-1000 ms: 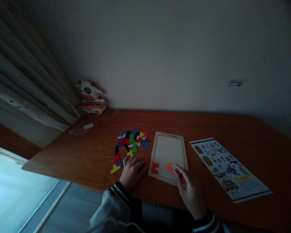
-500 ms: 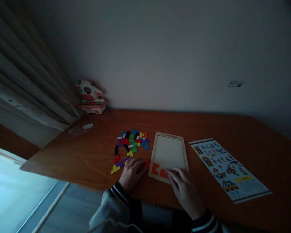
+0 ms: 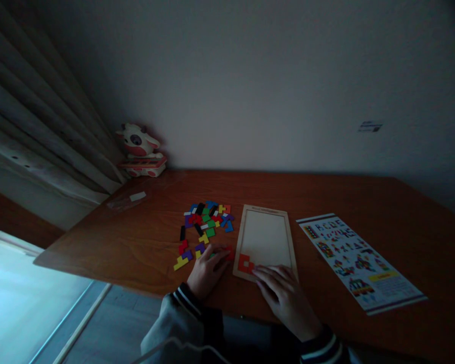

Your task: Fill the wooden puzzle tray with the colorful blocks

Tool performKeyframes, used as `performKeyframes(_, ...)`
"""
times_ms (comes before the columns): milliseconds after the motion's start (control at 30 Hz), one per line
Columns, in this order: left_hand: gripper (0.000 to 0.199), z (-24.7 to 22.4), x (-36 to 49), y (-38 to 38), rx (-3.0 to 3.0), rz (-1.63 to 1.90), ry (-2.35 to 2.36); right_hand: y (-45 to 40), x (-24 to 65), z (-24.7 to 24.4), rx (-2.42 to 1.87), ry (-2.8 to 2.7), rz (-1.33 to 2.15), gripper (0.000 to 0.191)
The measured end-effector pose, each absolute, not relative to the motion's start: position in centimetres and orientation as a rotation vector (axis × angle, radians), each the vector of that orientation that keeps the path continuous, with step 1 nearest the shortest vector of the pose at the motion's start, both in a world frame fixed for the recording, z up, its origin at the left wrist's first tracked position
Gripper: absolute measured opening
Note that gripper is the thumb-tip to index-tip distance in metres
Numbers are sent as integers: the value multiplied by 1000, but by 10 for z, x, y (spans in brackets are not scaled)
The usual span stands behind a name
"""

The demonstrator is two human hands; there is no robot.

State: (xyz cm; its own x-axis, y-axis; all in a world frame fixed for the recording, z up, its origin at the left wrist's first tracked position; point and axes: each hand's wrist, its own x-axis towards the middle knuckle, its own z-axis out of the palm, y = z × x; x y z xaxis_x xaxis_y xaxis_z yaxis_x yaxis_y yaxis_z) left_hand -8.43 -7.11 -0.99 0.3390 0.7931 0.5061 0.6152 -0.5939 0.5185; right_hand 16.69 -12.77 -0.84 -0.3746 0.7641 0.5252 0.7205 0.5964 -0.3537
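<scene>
A wooden puzzle tray point(image 3: 238, 242) lies in front of me. An orange-red C-shaped puzzle piece point(image 3: 243, 259) sits in its lower left corner. Against that piece's right side is a second orange-red puzzle piece point(image 3: 251, 268), pinched at its right end by the fingertips of my right hand point(image 3: 282, 293). My left hand point(image 3: 207, 270) rests on the table left of the tray, fingers curled, with its fingertips closed on another orange-red puzzle piece point(image 3: 230, 252) by the tray's edge. Beyond the left hand spread many coloured puzzle pieces point(image 3: 207, 218), partly overlapping.
A printed pattern sheet point(image 3: 358, 263) lies right of the tray. At the back left stands a toy cow with a keyboard point(image 3: 142, 151), and a clear plastic bag point(image 3: 127, 202) lies nearer. A curtain point(image 3: 41, 111) hangs on the left. A cable point(image 3: 182, 344) crosses below my left sleeve.
My right hand has shifted its piece left, up against the C-shaped one, leaving a small square gap between them. The left hand stays almost in place by its piece.
</scene>
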Motion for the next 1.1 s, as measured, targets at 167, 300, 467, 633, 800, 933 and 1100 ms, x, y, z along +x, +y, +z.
performKeyframes(167, 18, -8, -84, -71, 2363, 1106, 1245, -131, 169, -9, -1204, -2055, 56, 32)
performKeyframes(300, 18, -8, -86, -71, 2364, 1146, 1190, -132, 171, -12, -1246, -1935, 41, 28)
performKeyframes(467, 20, -2, -92, -69, 2253, 1233, 1201, -131, 173, -12, -1262, -1830, 72, 26)
performKeyframes(633, 22, 6, -80, -81, 2121, 1401, 1046, -133, 171, -12, -1243, -1841, 81, 27)
performKeyframes(800, 33, 5, -46, -97, 2047, 1276, 706, -136, 171, -11, -1131, -1939, 59, 33)
performKeyframes(933, 26, 2, -33, -96, 2112, 1197, 715, -138, 183, -12, -1099, -1861, 19, 18)
performKeyframes(1100, 20, 2, -36, -91, 2540, 1041, 863, -139, 205, -19, -1318, -1842, -76, 23)
